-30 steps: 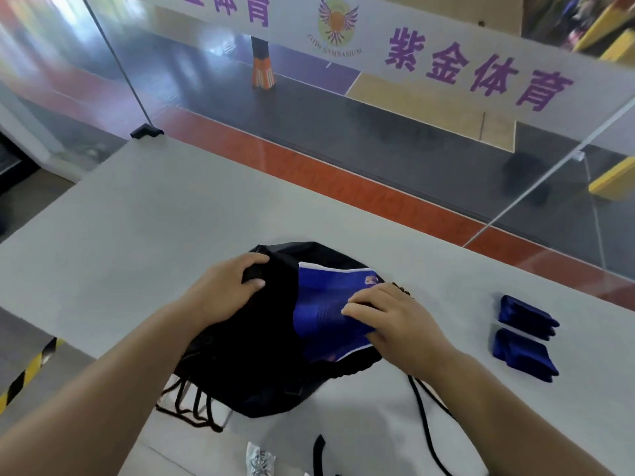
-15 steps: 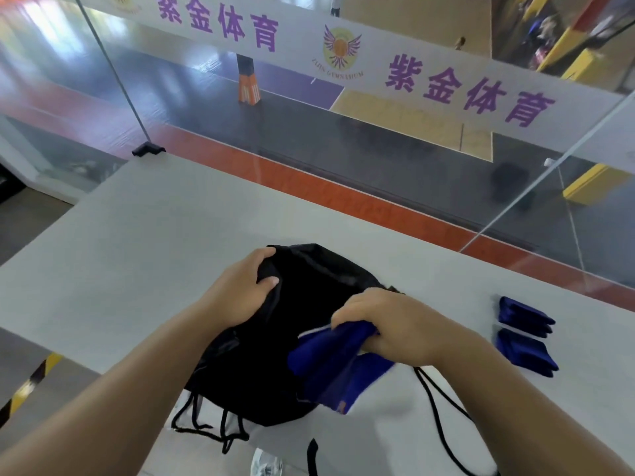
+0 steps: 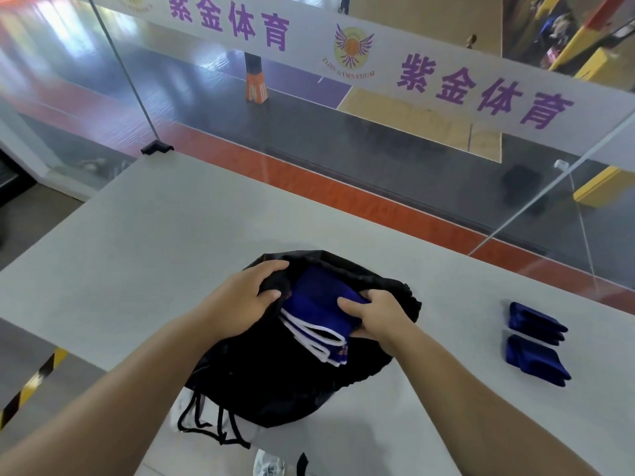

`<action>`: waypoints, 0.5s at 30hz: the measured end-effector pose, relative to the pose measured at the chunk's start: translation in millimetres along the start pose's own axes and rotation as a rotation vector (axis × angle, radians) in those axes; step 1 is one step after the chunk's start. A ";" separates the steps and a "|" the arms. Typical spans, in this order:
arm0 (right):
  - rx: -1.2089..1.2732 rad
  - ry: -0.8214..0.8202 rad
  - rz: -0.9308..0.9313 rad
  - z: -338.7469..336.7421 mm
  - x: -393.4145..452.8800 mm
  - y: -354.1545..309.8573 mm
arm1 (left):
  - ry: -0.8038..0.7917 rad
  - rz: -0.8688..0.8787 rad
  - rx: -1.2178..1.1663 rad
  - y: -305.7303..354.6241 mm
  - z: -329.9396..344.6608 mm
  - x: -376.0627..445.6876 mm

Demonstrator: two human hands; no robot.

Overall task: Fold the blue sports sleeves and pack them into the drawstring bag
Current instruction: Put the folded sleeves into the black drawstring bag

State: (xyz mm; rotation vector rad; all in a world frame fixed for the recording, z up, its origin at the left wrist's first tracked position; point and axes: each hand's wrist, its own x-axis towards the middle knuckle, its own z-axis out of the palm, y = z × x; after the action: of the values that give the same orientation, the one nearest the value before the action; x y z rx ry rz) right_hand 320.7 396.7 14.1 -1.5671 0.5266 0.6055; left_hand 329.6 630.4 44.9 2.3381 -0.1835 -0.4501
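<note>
1. While the black drawstring bag (image 3: 292,383) is lying on the grey table (image 3: 154,242), its mouth is gaping open with a folded blue sports sleeve (image 3: 318,321) sitting partly inside, white-trimmed edges sticking out.
2. The left hand (image 3: 240,300) is gripping the bag's rim, fingers curled over the fabric.
3. The right hand (image 3: 374,319) is pinching the sleeve, thumb on top and fingers curled beneath.
4. Two more folded blue sleeves (image 3: 534,341) are resting side by side, well apart to the right.
5. Half a second ago the sleeve was hanging outside the bag's near side; now it is entering the mouth.
</note>
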 end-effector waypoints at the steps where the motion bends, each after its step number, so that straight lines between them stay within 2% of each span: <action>1: 0.053 -0.006 -0.010 3.0 0.6 0.7 | 0.012 0.007 -0.007 1.6 -0.4 0.3; 4: 0.089 -0.010 -0.013 8.5 4.7 6.7 | 0.041 0.035 0.006 7.4 -3.0 1.3; 5: -0.082 0.032 -0.025 9.2 5.5 9.0 | 0.038 0.037 0.009 8.5 -3.4 1.5; 8: -1.011 0.186 -0.124 6.6 6.9 15.5 | 0.010 0.015 0.019 8.7 -0.8 1.6; 9: -1.167 0.205 -0.157 6.9 5.2 15.2 | 0.002 0.004 0.026 8.4 0.9 1.6; 15: -1.425 0.210 -0.382 7.3 -11.1 8.6 | 0.012 0.004 0.155 10.9 8.5 -3.0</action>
State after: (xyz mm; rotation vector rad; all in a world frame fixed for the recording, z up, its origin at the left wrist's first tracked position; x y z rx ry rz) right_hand 306.3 403.0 14.6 -2.9973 -0.1856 0.5131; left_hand 323.6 617.9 47.5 2.4906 -0.2242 -0.4333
